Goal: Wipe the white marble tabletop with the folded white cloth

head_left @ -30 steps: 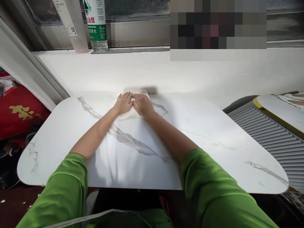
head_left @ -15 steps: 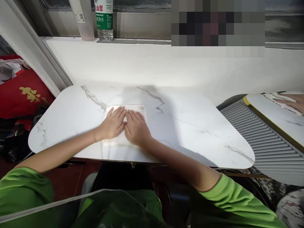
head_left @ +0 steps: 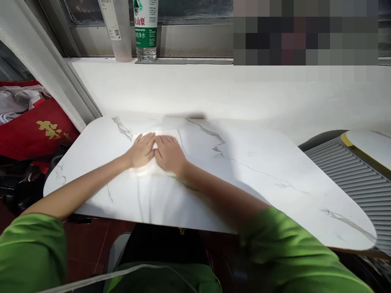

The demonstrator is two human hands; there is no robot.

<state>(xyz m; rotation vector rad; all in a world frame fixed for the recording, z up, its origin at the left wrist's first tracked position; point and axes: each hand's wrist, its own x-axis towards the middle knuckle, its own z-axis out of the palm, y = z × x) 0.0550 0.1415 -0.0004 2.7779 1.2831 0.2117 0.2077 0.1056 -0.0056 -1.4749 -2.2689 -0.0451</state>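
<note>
A white square cloth point(head_left: 151, 167) lies flat on the white marble-patterned tabletop point(head_left: 275, 162), left of its middle. On its left half rests my left hand point(head_left: 142, 150), palm down with the fingers stretched out. Beside it, nearly touching at the thumbs, my right hand point(head_left: 168, 150) presses on the right half, also flat. Neither hand grips the cloth; its outer edges look slightly blurred.
On the sill behind stand a clear plastic cup point(head_left: 122, 44) and a water bottle point(head_left: 146, 38). A red bag point(head_left: 33, 130) with gold lettering is at the left. At the right is a grey ribbed panel point(head_left: 351, 171) beside another tabletop point(head_left: 372, 142).
Both hands and the cloth have slid away from me and a little left across the tabletop. The view has shifted, and another person's hand at the far right is now out of view.
</note>
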